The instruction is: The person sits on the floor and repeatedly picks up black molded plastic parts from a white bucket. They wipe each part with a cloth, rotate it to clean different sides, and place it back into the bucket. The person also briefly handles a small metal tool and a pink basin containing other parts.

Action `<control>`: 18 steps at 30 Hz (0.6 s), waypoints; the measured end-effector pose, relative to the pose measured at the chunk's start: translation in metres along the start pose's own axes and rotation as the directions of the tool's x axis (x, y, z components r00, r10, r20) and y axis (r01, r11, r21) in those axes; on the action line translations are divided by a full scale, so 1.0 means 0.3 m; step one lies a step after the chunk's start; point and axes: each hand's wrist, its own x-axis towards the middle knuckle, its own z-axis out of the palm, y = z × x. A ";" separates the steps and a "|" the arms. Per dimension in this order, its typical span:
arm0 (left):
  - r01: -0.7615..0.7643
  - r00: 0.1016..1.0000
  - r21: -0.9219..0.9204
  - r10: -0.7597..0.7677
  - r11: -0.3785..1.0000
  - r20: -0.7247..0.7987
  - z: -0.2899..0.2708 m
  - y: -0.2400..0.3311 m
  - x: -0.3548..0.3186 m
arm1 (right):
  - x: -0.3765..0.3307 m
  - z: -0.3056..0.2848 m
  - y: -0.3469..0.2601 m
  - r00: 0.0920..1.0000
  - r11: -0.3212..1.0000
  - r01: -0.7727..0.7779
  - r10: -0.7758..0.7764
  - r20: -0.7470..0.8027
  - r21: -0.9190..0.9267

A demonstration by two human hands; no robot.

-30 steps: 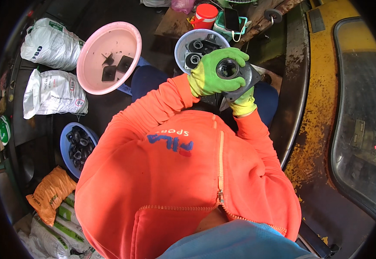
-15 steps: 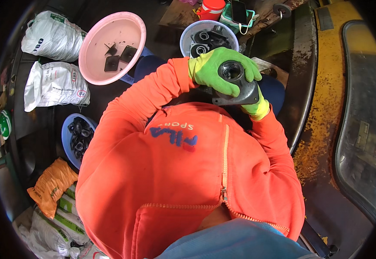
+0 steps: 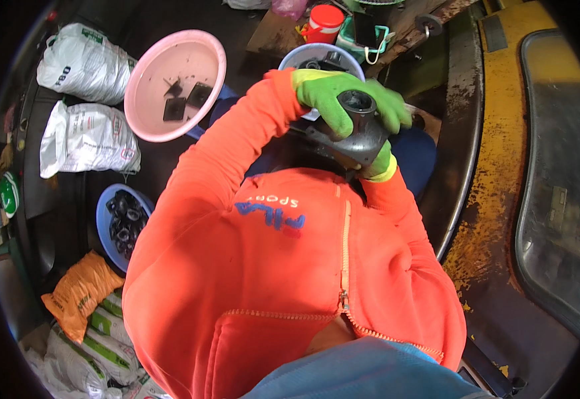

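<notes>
Between my hands, above my lap, is a black plastic part [image 3: 363, 141] with a square flange and a round, hollow collar facing up. My left hand [image 3: 330, 103], in a green glove, is closed around the collar, its thumb on the near side. The fingers on the far side are smeared by motion. From the right, my gloved right hand [image 3: 379, 163] comes in under the flange; most of its fingers are hidden behind the part. Just beyond my hands stands a pale blue bowl [image 3: 287, 60] holding similar black parts.
A pink basin [image 3: 218, 60] with several flat black pieces stands at the left. Nearer is a blue bowl [image 3: 105, 233] of black parts. White sacks [image 3: 90, 139] and an orange bag [image 3: 80, 292] lie farther left. A rusty yellow machine [image 3: 489, 166] borders the right side.
The black part has tilted in my hands, so more of its collar wall and flange top shows. My left fingers have shifted along the collar. The surroundings sit slightly lower in view.
</notes>
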 end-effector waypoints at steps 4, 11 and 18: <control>0.305 0.863 0.423 -0.059 0.853 -0.502 0.008 0.001 0.010 | 0.037 -0.065 0.059 0.994 0.987 -0.055 0.068 -0.086 0.150; 0.086 0.558 0.386 0.276 0.919 -0.783 0.190 -0.104 0.026 | -0.029 0.019 0.051 0.927 0.944 -0.120 0.217 -0.305 0.306; 0.062 0.649 0.426 0.288 0.902 -0.704 0.211 -0.027 0.035 | 0.012 -0.022 -0.008 0.972 0.866 -0.086 0.181 -0.149 0.493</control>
